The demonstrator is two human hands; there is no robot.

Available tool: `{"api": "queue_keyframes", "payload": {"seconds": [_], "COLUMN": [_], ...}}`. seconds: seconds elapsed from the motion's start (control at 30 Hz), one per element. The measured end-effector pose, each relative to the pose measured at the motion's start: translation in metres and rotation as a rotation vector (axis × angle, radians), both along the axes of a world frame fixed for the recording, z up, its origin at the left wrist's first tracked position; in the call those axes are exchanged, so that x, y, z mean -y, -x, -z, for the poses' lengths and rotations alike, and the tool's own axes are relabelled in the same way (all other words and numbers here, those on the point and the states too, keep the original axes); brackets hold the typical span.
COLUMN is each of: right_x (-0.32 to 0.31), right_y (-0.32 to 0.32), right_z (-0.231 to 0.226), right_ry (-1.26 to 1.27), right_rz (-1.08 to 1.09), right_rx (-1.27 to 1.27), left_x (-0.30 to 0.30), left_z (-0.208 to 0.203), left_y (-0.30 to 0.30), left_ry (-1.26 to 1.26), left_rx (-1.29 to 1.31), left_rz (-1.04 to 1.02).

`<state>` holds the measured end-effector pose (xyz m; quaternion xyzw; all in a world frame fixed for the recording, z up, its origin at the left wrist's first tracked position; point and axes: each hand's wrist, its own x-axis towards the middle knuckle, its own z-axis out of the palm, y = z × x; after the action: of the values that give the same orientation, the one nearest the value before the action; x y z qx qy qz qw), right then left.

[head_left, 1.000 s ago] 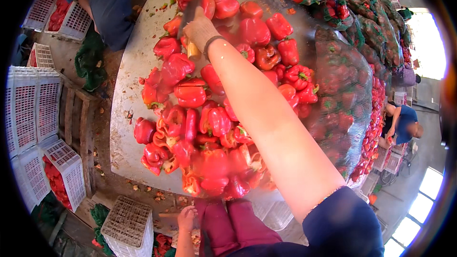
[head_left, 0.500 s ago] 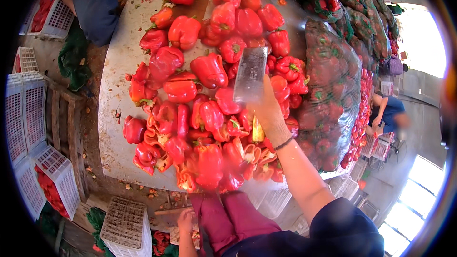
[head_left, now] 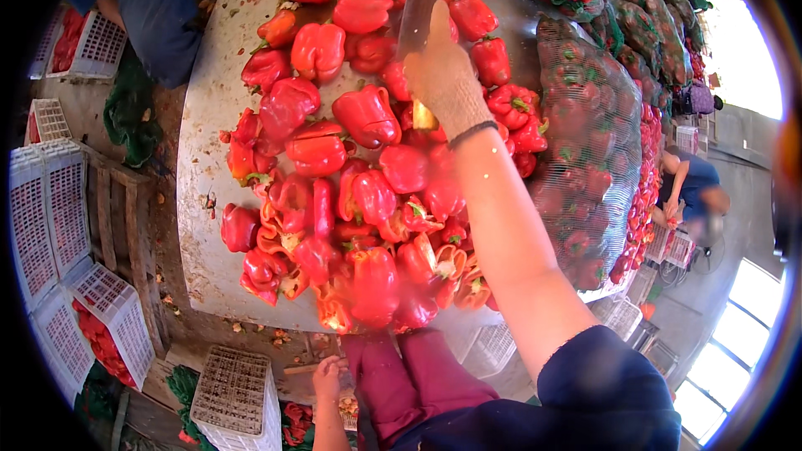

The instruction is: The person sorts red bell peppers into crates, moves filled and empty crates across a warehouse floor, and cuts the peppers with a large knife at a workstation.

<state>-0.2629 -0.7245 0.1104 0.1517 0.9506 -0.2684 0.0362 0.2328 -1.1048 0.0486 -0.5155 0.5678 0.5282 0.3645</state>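
A pile of red bell peppers (head_left: 365, 114) covers the middle of a pale table (head_left: 205, 225); several near the front edge are cut open. My right hand (head_left: 447, 75), in a tan glove, grips a cleaver (head_left: 422, 4) whose yellowish handle end (head_left: 423, 115) shows below the fist. The broad blade points away over the far peppers. Whether it touches one is hard to tell. Low beside my left thigh, my left hand (head_left: 327, 377) has curled fingers near a wooden bar (head_left: 309, 367); what they hold, if anything, is hidden.
A full mesh sack of peppers (head_left: 585, 150) stands along the table's right side, with more stacked sacks (head_left: 631, 42) behind. White crates (head_left: 109, 309) line the left, and an upturned crate (head_left: 230, 392) sits lower left. Another person (head_left: 159, 17) is at far left, another (head_left: 693, 184) at right.
My right hand has moved the cleaver away from me, toward the far end of the pile, and the blade is now turned more edge-on. My left hand stays low by my thigh.
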Motion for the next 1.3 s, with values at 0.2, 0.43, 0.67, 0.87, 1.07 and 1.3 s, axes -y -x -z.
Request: {"api": "queue_keyframes", "payload": {"seconds": [0.2, 0.43, 0.67, 0.87, 1.07, 1.3], "right_x": [-0.044, -0.040, -0.008, -0.004, -0.025, 0.041], "right_y": [0.035, 0.038, 0.019, 0.011, 0.018, 0.069], "right_z": [0.002, 0.033, 0.015, 0.013, 0.075, 0.046], "right_ry": [-0.128, -0.274, -0.117, 0.059, 0.008, 0.050], "right_rz": [-0.168, -0.308, -0.410, -0.288, -0.177, 0.082], "right_rx": [0.274, 0.455, 0.383, 0.386, -0.053, -0.304], "left_x": [-0.003, -0.006, -0.010, -0.012, 0.002, 0.004], "left_z": [0.019, 0.029, 0.030, 0.030, 0.029, 0.018], "left_y": [-0.013, -0.026, -0.025, -0.026, -0.042, -0.037], "left_ry": [-0.100, -0.133, -0.105, -0.123, -0.087, -0.057], "left_rx": [0.011, -0.021, 0.030, -0.029, 0.038, 0.062], "left_rz": [-0.101, -0.050, 0.015, -0.041, -0.033, -0.073]}}
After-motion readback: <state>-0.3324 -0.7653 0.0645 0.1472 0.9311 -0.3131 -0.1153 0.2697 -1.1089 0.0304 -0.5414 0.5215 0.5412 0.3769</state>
